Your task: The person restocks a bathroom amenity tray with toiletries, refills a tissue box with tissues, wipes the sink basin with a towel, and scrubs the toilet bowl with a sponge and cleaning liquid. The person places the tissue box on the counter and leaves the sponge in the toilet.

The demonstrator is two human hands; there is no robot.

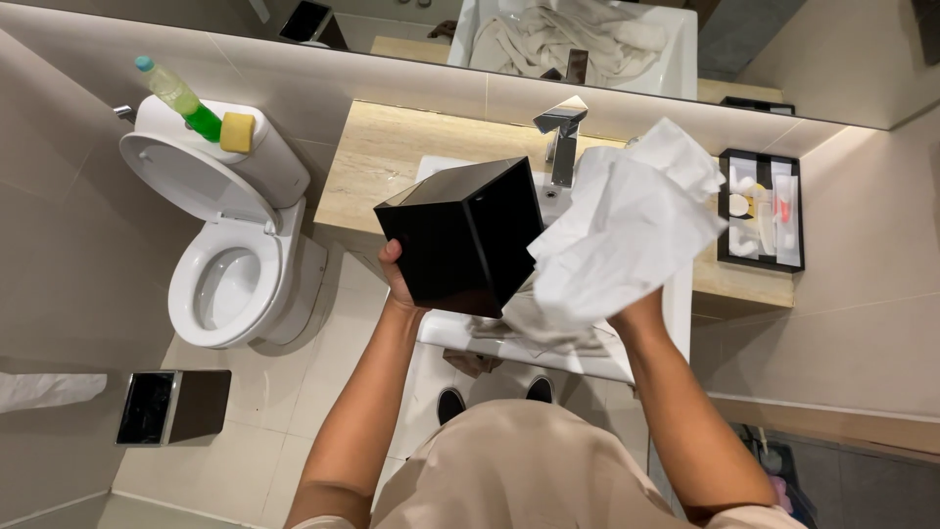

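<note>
My left hand (396, 278) grips a glossy black cube-shaped box (460, 235) from below and holds it tilted above the white sink (443, 331). My right hand (636, 312) clutches a large crumpled bunch of white tissue paper (627, 227), raised just right of the box and touching its side. Most of my right hand is hidden behind the paper. A chrome tap (562, 137) stands behind the box on the beige counter (380, 157).
A white toilet (227, 257) with raised lid stands at left, a green bottle (182, 98) and yellow sponge (237, 131) on its tank. A black pedal bin (172, 406) sits on the floor. A black tray of toiletries (762, 208) lies at the counter's right. A mirror (587, 39) spans the wall.
</note>
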